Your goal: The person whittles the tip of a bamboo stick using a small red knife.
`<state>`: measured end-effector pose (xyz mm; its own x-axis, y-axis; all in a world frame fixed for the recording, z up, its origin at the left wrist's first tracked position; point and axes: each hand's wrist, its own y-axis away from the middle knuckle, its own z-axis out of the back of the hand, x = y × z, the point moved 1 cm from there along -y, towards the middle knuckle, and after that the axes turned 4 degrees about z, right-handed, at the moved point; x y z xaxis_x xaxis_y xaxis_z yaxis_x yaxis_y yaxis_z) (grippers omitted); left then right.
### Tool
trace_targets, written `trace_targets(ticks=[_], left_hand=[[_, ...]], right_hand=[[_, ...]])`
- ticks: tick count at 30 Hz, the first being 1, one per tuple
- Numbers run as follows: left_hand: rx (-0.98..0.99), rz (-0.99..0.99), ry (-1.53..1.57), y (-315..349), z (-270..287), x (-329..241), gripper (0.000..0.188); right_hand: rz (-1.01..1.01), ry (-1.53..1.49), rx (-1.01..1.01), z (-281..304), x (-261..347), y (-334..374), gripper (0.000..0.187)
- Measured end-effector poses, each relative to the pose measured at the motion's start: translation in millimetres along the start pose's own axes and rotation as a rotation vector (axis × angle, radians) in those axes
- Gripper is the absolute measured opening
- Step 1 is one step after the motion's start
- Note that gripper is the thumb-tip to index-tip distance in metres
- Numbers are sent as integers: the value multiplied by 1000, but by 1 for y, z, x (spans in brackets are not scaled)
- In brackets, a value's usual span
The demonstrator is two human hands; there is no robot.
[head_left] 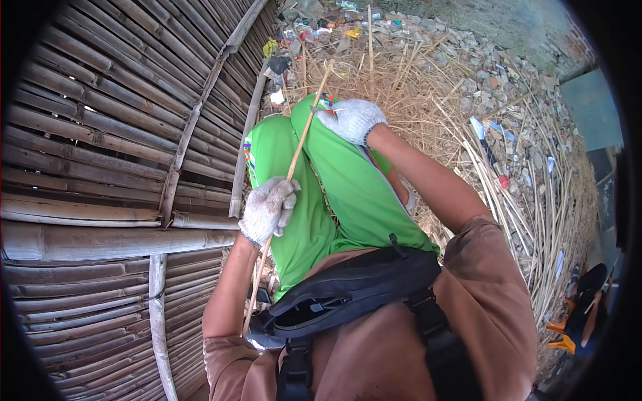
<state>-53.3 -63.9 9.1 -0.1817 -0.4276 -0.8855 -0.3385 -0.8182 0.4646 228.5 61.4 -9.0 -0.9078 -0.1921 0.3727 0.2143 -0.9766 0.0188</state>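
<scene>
A long, thin bamboo stick (302, 144) runs slantwise over my lap, from beside my left arm up past my knees. My left hand (269, 210), in a whitish, soiled work glove, is wrapped round its middle. Higher up, over my right knee, my gloved right hand (352, 120) is closed, fingers toward the stick's upper part. A small grey pointed piece (318, 109) sticks out at its fingers against the stick; what it belongs to is hidden. Under the stick are my green trousers (348, 180).
A bamboo slat wall (93, 127) stands close on my left. Straw and shavings (408, 93) cover the ground ahead, among rubble and litter. Several long split bamboo strips (498, 194) lie to the right. A black waist bag (354, 287) sits across my front. Dark and orange objects (578, 321) stand far right.
</scene>
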Motion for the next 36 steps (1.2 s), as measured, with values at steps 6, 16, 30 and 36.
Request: trace_targets(ticks=[6, 16, 30, 36], left_hand=[[-12, 2, 22, 47, 7, 19, 32], [-82, 71, 186, 117, 13, 60, 29], [27, 15, 146, -4, -3, 1, 30], [72, 16, 195, 28, 12, 22, 29]], right_hand=[[-30, -23, -4, -1, 1, 0, 77], [-28, -1, 28, 0, 2, 4, 79], [6, 58, -2, 6, 8, 4, 72], [1, 45, 31, 6, 8, 6, 86]])
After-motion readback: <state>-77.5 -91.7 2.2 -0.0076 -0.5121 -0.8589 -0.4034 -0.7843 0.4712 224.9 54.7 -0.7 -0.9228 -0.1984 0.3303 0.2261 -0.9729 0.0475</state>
